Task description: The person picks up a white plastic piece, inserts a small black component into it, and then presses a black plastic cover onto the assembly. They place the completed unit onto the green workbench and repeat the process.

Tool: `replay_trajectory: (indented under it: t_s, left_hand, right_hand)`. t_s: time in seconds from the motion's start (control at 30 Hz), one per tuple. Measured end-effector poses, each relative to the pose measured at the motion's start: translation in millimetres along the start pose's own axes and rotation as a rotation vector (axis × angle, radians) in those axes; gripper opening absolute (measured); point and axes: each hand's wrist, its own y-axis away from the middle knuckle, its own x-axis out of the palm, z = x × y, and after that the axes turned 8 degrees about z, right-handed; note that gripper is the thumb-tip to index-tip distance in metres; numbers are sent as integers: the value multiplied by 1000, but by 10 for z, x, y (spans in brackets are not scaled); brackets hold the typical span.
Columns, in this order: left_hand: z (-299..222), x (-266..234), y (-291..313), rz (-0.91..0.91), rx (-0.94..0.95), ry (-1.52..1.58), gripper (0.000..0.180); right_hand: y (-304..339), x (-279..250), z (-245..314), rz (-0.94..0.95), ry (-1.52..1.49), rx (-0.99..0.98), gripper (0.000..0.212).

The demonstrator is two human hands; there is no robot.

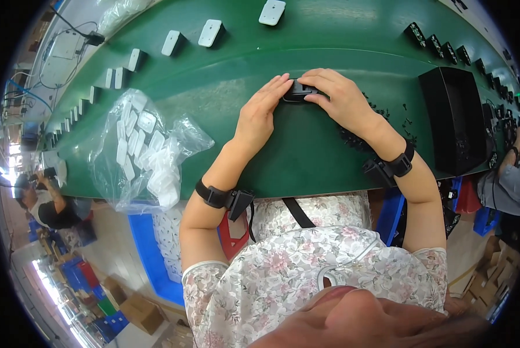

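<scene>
Between my hands, on the green table, lies a small black plastic housing [298, 91]. My left hand [261, 110] closes against its left end, the fingers together and reaching forward. From the other side, my right hand [346, 100] grips it, with thumb and index finger bent over its right part. Fingers cover both ends, so the details inside the housing cannot be made out. Small black parts [407, 120] are scattered in a loose pile by my right forearm, which partly hides them.
A clear plastic bag [106, 168] of white covers [147, 122] lies to my left. On the right stands a black box [429, 116]. White-topped units [212, 33] line the far side, and black open housings [434, 45] the far right. Other people [54, 203] sit at both sides.
</scene>
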Motion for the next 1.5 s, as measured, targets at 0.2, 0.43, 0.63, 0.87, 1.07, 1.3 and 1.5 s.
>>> replay_trajectory:
  t_s: [0.2, 0.43, 0.63, 0.87, 1.07, 1.3, 1.5]
  left_hand:
    - [-29, -45, 33, 71, 15, -148, 53]
    - [-53, -101, 72, 127, 71, -311, 53]
    - [-41, -130, 91, 144, 100, -399, 51]
    - [-45, 0, -245, 21, -27, -406, 49]
    - [-59, -6, -513, 71, -340, 198, 26]
    - [-380, -85, -570, 207, -387, 407, 27]
    - [-241, 130, -1078, 279, -300, 389, 28]
  right_hand:
    - [20, 30, 28, 30, 48, 15, 32]
    - [20, 25, 182, 56, 323, -70, 37]
    - [7, 115, 214, 23, 343, -38, 37]
    - [-314, -56, -327, 123, -326, 112, 23]
    - [-118, -168, -302, -29, -432, 114, 46]
    - [90, -469, -168, -83, -410, 117, 39]
    - [308, -439, -217, -426, -95, 267, 41]
